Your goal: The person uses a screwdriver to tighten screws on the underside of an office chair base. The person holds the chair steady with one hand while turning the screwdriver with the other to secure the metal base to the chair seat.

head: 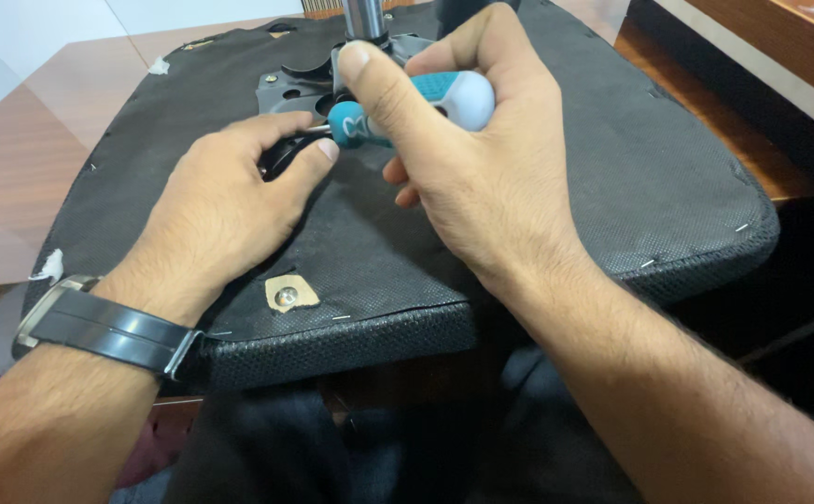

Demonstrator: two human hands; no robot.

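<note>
Screwdriver (416, 107), teal-and-white handle: right hand (463, 159) is closing around it over the upturned chair seat (612, 159), left hand (230, 201) is pinching the shaft near the metal bracket (286, 89); keeping the tip square is advisable.

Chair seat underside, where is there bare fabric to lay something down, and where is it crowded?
Bare black fabric lies on the seat to the right of the right hand, out to the stapled edge. A smaller patch runs along the near edge beside the bolt hole. Crowded: the metal bracket, where the left hand and screwdriver meet.
</note>
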